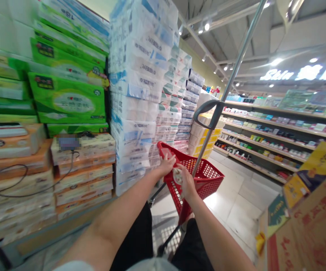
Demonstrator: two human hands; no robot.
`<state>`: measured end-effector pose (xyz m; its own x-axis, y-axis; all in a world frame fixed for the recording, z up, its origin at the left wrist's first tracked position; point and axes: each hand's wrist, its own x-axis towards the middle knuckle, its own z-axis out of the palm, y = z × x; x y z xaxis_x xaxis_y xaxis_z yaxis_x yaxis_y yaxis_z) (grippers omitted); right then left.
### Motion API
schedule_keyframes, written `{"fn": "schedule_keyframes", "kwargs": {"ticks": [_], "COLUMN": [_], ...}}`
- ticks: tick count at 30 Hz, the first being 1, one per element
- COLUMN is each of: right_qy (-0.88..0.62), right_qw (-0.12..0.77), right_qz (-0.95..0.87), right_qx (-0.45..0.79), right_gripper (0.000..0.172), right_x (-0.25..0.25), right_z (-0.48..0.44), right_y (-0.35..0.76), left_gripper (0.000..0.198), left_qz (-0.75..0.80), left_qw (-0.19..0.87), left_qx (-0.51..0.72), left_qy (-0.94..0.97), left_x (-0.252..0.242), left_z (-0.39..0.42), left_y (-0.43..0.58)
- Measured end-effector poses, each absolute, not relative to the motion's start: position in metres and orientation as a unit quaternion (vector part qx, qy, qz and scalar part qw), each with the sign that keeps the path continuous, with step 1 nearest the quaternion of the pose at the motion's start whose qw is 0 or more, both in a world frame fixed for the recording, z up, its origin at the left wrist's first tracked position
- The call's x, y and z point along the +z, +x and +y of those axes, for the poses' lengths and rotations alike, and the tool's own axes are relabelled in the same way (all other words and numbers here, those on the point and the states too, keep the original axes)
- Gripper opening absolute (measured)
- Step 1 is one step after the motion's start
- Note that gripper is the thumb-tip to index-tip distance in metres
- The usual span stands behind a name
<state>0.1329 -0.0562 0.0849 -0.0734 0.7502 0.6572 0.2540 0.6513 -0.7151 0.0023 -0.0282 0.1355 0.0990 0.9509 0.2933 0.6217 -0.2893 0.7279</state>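
Observation:
A red plastic shopping basket cart [208, 180] with a tall metal pole [237, 67] and a grey loop handle [214, 116] stands in front of me. My left hand [167, 162] is at the cart's near left rim, fingers bent over a small pale, translucent item. Just right of it, my right hand [187, 182] is closed around a crumpled whitish cloth or wipe [177, 175] beside the basket's near edge. The two hands are close together. Fine details of both held items are blurred.
Tall stacks of white tissue packs [136, 86] and green packs [69, 98] line the left. Orange packs [84, 167] with a cable lie lower left. Stocked shelves [267, 131] stand at the right, cardboard boxes [315, 222] at the lower right.

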Motion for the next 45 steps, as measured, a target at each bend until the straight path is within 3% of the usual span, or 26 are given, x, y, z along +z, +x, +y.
{"fn": "schedule_keyframes", "kwargs": {"ticks": [3, 5, 11, 14, 19, 24, 28, 37, 45], "right_qy": [-0.311, -0.29, -0.38, -0.419, -0.408, -0.442, -0.459, -0.465, -0.437], "right_qw": [0.583, 0.596, 0.623, 0.576, 0.48, 0.437, 0.465, 0.479, 0.496], "right_qz": [-0.632, -0.608, -0.644, -0.69, -0.776, -0.776, -0.744, -0.724, -0.729], "right_qx": [0.405, 0.438, 0.23, 0.131, 0.003, -0.109, -0.142, -0.17, -0.178], "right_gripper": [0.071, 0.072, 0.049, 0.046, 0.039, 0.041, 0.042, 0.04, 0.037], "right_x": [0.101, 0.104, 0.085, 0.077, 0.075, 0.07, 0.064, 0.06, 0.055], "right_z": [-0.051, -0.048, -0.041, -0.039, -0.042, -0.05, -0.055, -0.064, -0.064], "right_y": [0.132, 0.137, 0.154, 0.156, 0.151, 0.144, 0.144, 0.148, 0.157], "left_gripper": [0.053, 0.056, 0.043, 0.037, 0.044, 0.03, 0.029, 0.034, 0.029], "left_qz": [0.497, 0.45, 0.45, 0.417, 0.414, 0.395, 0.388, 0.309, 0.329], "left_qw": [0.103, 0.053, -0.009, -0.043, -0.02, -0.055, -0.113, -0.182, -0.162], "left_qx": [0.398, 0.378, 0.322, 0.338, 0.407, 0.453, 0.418, 0.204, 0.45], "left_qy": [0.764, 0.807, 0.833, 0.843, 0.814, 0.797, 0.814, 0.911, 0.814], "left_x": [0.139, 0.135, 0.111, 0.102, 0.098, 0.092, 0.097, 0.125, 0.079], "left_z": [-0.061, -0.077, -0.076, -0.065, -0.056, -0.059, -0.047, -0.012, -0.045], "left_y": [0.021, 0.032, 0.016, -0.006, -0.016, -0.001, 0.003, 0.005, 0.006]}}
